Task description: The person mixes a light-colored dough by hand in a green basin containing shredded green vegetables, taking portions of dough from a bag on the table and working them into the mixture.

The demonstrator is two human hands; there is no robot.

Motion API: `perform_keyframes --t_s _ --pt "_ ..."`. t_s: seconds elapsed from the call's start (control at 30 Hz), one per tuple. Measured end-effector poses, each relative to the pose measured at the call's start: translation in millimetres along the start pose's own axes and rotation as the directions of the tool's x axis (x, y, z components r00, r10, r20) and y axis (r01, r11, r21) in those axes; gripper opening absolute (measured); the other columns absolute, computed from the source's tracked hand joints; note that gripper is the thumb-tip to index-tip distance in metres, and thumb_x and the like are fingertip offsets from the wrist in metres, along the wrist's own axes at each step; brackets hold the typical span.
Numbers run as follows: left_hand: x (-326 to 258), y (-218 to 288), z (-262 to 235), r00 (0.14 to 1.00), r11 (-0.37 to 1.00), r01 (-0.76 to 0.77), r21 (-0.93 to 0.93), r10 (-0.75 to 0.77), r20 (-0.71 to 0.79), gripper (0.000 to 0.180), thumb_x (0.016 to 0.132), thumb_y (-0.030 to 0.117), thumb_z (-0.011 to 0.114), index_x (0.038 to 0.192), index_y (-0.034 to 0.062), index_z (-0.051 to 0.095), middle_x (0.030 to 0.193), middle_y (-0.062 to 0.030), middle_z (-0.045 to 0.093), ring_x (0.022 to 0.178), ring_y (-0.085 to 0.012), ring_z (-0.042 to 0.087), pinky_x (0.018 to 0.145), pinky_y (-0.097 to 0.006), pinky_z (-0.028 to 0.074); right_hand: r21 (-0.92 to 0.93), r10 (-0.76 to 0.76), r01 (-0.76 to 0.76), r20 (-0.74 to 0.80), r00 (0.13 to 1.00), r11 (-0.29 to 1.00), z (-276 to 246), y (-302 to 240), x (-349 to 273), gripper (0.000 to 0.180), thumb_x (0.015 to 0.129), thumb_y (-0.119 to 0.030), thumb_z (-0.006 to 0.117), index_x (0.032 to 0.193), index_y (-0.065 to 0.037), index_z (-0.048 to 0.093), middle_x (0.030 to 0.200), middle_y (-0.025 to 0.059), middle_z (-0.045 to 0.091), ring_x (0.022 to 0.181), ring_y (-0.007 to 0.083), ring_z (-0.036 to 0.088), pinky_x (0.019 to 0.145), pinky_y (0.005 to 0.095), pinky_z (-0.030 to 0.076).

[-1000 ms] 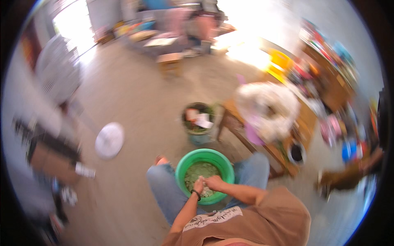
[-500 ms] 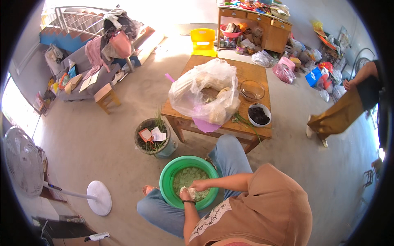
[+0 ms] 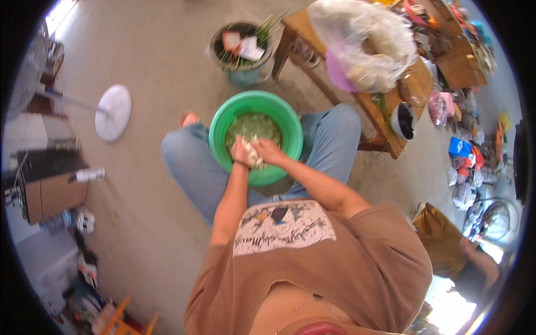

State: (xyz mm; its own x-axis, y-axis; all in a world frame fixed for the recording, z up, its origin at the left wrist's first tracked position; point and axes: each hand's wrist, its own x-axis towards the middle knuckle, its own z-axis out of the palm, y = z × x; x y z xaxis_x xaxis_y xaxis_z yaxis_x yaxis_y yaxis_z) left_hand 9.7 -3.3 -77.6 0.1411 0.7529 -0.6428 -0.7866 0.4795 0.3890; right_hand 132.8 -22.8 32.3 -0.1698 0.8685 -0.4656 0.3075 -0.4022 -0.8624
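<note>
Between my knees stands a green plastic tub with a loose, wet-looking greenish mass in its bottom. My left hand, with a dark band at its wrist, and my right hand meet over the tub's near side. Both are closed around a pale, crumbly clump; its kind is too blurred to name. My fingers partly cover the clump.
Beyond the tub stands a bucket with green stalks and papers. At the right, a wooden table bears a plastic bag and a white bowl of dark stuff. A fan base is left; another person is right.
The view has tipped down and turned, so the table now lies at the upper right and the tub higher in the picture. My hands still hold the pale clump over the tub.
</note>
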Motion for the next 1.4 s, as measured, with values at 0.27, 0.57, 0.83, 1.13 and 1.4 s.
perform_keyframes --t_s 0.27,0.57,0.83,1.13,1.4 --pt "-54.0 14.0 49.1 0.993 0.946 0.066 0.318 -0.093 0.071 0.041 0.091 0.041 0.033 0.099 0.0064 0.053 0.090 -0.0073 0.059 0.079 -0.0191 0.058 0.069 -0.033 0.048 -0.395 -0.352 0.285 -0.107 0.930 0.873 -2.1 -0.8 -10.8 0.043 0.072 -0.008 0.052 0.115 -0.003 0.048 0.107 0.0244 0.049 0.096 0.0402 0.050 0.081 0.0434 0.043" --pt "-59.3 8.6 52.9 0.992 0.786 -0.113 0.607 0.055 0.113 0.012 0.087 0.015 0.044 0.091 0.0080 0.053 0.066 0.0024 0.049 0.053 -0.0043 0.044 0.043 -0.021 0.033 -0.186 -0.210 0.164 -0.265 0.941 0.969 0.8 15.4 23.5 0.025 0.074 -0.005 0.050 0.099 -0.003 0.055 0.086 0.0196 0.060 0.078 0.0325 0.059 0.069 0.0381 0.045" --pt "-52.6 11.3 47.9 0.999 0.809 -0.034 0.587 0.006 0.050 0.010 0.084 0.013 0.042 0.088 0.0088 0.051 0.066 0.0006 0.049 0.045 -0.0076 0.040 0.035 -0.021 0.026 -0.176 -0.088 0.026 -0.354 0.931 0.984 -15.6 35.2 29.3 0.020 0.080 -0.011 0.048 0.095 -0.003 0.059 0.073 0.0175 0.060 0.067 0.0306 0.059 0.061 0.0378 0.045" --pt "-54.4 11.8 49.2 1.000 0.835 0.010 0.551 -0.020 0.012 0.011 0.084 0.013 0.046 0.089 0.0070 0.054 0.068 -0.0009 0.053 0.050 -0.0081 0.046 0.037 -0.022 0.030 0.280 0.141 -0.113 -0.080 0.987 0.953 -27.0 34.1 4.1 0.027 0.081 -0.010 0.047 0.105 -0.003 0.058 0.071 0.0098 0.058 0.055 0.0120 0.052 0.051 0.0300 0.044" --pt "-50.1 5.4 37.3 0.993 0.629 -0.060 0.775 0.113 -0.015 0.013 0.082 0.007 0.050 0.088 0.0015 0.060 0.070 -0.0024 0.058 0.063 -0.0111 0.054 0.056 -0.026 0.045 -0.229 -0.037 -0.013 -0.212 0.977 0.973 -13.2 42.5 11.6 0.031 0.076 -0.015 0.052 0.104 -0.004 0.059 0.088 0.0220 0.061 0.077 0.0349 0.059 0.073 0.0385 0.047"
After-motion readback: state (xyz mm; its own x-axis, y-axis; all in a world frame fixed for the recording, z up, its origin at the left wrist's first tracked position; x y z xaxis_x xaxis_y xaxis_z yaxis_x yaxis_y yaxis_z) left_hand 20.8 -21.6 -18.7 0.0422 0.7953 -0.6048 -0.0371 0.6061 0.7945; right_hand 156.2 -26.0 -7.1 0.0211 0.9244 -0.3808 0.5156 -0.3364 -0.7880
